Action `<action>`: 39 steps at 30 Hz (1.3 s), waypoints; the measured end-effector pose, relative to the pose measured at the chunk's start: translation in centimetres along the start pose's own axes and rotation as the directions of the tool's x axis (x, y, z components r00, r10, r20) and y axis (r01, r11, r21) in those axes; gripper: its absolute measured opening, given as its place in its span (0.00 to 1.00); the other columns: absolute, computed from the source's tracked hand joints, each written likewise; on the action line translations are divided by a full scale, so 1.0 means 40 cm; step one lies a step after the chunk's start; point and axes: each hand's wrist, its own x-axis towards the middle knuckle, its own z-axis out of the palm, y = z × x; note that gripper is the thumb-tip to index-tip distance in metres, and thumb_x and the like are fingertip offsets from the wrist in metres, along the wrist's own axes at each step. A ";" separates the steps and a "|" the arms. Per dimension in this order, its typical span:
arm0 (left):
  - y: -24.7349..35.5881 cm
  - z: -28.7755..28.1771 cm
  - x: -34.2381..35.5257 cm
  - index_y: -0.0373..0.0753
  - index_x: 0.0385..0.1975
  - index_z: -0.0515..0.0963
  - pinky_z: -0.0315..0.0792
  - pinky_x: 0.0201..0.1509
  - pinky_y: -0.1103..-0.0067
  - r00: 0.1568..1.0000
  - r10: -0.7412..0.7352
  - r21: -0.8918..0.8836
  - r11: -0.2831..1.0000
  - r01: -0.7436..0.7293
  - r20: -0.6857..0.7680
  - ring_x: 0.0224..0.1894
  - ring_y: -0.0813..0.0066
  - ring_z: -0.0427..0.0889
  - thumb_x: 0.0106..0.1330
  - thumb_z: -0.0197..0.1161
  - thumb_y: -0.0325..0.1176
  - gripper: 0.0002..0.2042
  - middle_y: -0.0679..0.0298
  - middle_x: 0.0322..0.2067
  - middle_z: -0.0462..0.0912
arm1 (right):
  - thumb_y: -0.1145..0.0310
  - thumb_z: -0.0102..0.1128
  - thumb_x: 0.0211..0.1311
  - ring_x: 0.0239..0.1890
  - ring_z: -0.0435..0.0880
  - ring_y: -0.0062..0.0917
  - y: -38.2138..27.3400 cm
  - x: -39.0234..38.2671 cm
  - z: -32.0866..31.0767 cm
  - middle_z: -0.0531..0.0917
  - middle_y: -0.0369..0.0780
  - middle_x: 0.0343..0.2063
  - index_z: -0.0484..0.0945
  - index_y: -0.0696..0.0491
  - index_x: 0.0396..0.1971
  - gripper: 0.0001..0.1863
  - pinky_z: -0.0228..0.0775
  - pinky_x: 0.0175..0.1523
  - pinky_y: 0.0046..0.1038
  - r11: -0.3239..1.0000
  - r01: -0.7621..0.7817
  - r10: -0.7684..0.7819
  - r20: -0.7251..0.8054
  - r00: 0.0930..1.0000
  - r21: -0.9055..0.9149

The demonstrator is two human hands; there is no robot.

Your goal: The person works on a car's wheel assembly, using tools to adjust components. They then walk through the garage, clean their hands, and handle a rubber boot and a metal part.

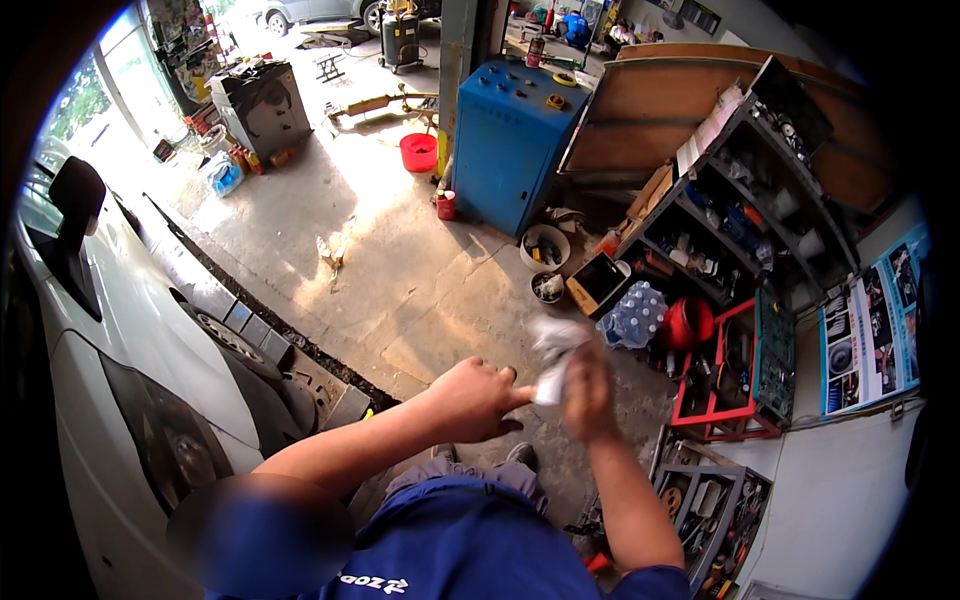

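Note:
In front of my body, my right hand (590,395) is closed around a crumpled white rag or paper wipe (551,385). Motion blurs the upper end of this wipe, so I cannot tell cloth from paper. My left hand (476,398) comes across from the left with its fingers apart. One finger of it stretches out to the wipe's lower edge and seems to touch it. Both hands are held above the concrete floor (420,310), over my shoes.
A white car (150,350) stands close on my left. Ahead are a blue cabinet (510,150) and a red tub (419,153). To the right lie water bottles (636,315), a red tool cart (725,375), crowded shelves (735,215) and a grey tool trolley (735,505).

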 end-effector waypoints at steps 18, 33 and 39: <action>0.021 -0.032 -0.034 0.65 0.77 0.65 0.76 0.46 0.72 0.978 0.144 0.235 0.966 -0.106 -0.151 0.48 0.65 0.83 0.70 0.57 0.31 0.34 0.62 0.71 0.71 | 0.53 0.38 0.86 0.58 0.84 0.33 0.008 0.001 -0.098 0.81 0.46 0.60 0.69 0.58 0.71 0.28 0.78 0.62 0.32 0.795 -0.354 0.448 -0.082 0.890 0.493; 0.026 -0.051 -0.091 0.51 0.57 0.82 0.77 0.55 0.63 0.875 0.441 -0.173 0.863 -0.475 -0.200 0.50 0.62 0.84 0.70 0.58 0.35 0.17 0.63 0.42 0.85 | 0.48 0.62 0.69 0.30 0.81 0.26 -0.173 0.043 -0.116 0.80 0.33 0.32 0.76 0.46 0.64 0.28 0.70 0.35 0.28 0.590 0.778 -0.392 0.767 0.509 -0.215; 0.039 -0.083 -0.099 0.49 0.45 0.82 0.79 0.48 0.61 0.882 0.441 -0.088 0.884 -0.459 -0.164 0.43 0.59 0.83 0.67 0.61 0.37 0.09 0.62 0.41 0.82 | 0.51 0.58 0.72 0.24 0.81 0.33 -0.175 0.013 -0.077 0.77 0.37 0.25 0.76 0.51 0.34 0.17 0.70 0.30 0.34 0.739 0.642 -0.414 0.616 0.670 -0.202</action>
